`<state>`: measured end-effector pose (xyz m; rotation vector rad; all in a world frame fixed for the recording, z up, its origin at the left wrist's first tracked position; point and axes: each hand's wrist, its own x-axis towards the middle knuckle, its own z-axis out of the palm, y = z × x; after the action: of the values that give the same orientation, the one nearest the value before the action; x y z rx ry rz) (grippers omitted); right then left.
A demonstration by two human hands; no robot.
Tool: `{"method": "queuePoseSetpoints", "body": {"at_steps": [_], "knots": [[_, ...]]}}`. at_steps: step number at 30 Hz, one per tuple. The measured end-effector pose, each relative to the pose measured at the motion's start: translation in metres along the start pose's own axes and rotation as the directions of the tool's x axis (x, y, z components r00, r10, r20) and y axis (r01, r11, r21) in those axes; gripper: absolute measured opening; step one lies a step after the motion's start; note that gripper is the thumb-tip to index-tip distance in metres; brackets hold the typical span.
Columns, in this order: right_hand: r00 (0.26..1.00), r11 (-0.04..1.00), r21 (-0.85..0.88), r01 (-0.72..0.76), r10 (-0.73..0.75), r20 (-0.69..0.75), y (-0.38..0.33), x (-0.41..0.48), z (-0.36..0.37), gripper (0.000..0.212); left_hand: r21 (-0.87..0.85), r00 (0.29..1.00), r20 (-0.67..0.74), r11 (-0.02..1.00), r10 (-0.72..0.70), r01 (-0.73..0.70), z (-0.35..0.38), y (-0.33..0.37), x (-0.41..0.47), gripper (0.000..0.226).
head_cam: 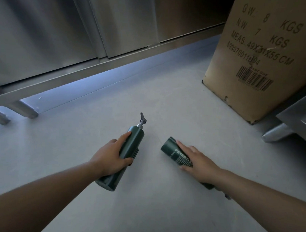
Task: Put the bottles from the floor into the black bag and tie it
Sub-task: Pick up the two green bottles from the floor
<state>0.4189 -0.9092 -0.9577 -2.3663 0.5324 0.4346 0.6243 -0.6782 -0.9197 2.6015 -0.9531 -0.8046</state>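
Grey floor fills most of view. Steel cabinet fronts run across top left, raised on legs, w/ a bluish strip of light underneath. Cardboard box stands on floor at upper right, printed w/ weights, measurements and a barcode; a steel unit corner just beside it at right edge.

Two dark green bottles lie on floor, centre, apart from each other.

Left bottle — lying on its side, metal pump head pointing away toward cabinets, base toward camera. Left hand wrapped round its mid-body: fingers over the far-left side, thumb across the near side. Closed grip on bottle. Bottle extends past the hand both ways, pump end and base both showing.

Right bottle — also on its side, flat base end pointing up-left, pale label lettering on top face. Right hand lies flat over it, fingers spread along the body, palm down; not curled round, so hand open, resting on bottle. Neck end hidden under wrist.

Black bag not in view.
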Motion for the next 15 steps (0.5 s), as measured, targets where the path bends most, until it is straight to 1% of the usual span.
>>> {"method": "queuePoseSetpoints", "body": {"at_steps": [3,6,11,15], "knots": [[0.996,0.964,0.265,-0.036,0.056,-0.067,-0.037,-0.016,-0.021,0.087,-0.028,1.000,-0.026,1.000,-0.011,0.010,-0.034,0.011,-0.019,0.092],[0.989,0.890,0.451,-0.066,0.119,-0.089,-0.084,-0.051,-0.049,0.089,-0.161,0.998,-0.038,0.986,-0.045,0.039,-0.078,0.031,-0.062,0.091],[0.982,0.814,0.568,-0.119,0.180,-0.053,-0.176,-0.142,-0.122,0.090,-0.264,0.998,-0.013,0.963,-0.056,0.050,-0.179,0.088,-0.155,0.091],[0.961,0.738,0.668,-0.100,0.247,-0.129,-0.264,-0.218,-0.201,0.087,-0.370,0.999,-0.031,0.928,-0.043,0.029,-0.281,0.146,-0.234,0.090]]}}
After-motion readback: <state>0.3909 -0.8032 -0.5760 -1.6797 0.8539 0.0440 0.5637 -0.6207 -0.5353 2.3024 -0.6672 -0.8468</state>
